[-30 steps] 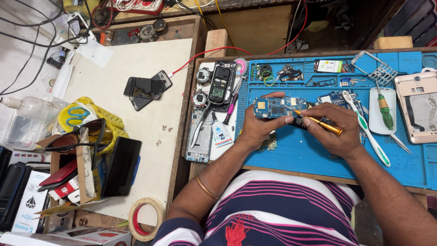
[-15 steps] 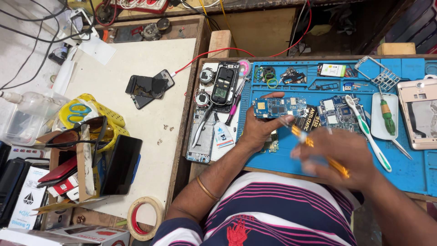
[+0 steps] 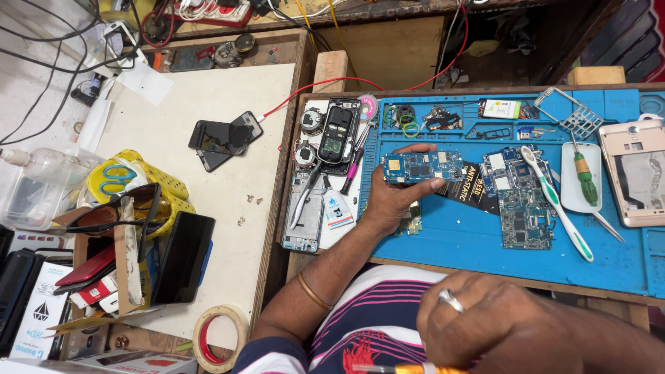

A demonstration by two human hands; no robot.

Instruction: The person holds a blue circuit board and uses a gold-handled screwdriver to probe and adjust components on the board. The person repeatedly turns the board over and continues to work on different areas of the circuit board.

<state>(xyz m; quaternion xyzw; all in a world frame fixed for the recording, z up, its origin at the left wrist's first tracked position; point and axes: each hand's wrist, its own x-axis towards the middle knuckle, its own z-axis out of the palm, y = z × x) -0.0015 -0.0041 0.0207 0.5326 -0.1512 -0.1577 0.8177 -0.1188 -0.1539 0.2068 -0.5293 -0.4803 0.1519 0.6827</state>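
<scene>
My left hand (image 3: 393,197) holds a small blue circuit board (image 3: 424,166) by its edges, just above the blue work mat (image 3: 609,256). My right hand (image 3: 495,325) has come back close to my body at the bottom of the view, below the mat's front edge. Its fingers are curled around an orange-handled tool (image 3: 409,368), of which only a short part shows. A ring sits on one finger. A black anti-static strip (image 3: 474,181) lies on the mat right of the held board.
On the mat lie another circuit board (image 3: 519,208), a white toothbrush (image 3: 557,204), a green screwdriver on a white tray (image 3: 584,180), and a phone back shell (image 3: 634,173). An opened phone (image 3: 337,131) sits at the mat's left. Two dark phones (image 3: 223,137) and a tape roll (image 3: 220,338) lie left.
My right hand has pulled away from the circuit board toward my body, carrying the orange-handled tool. My left hand stays on the board and now holds it alone.
</scene>
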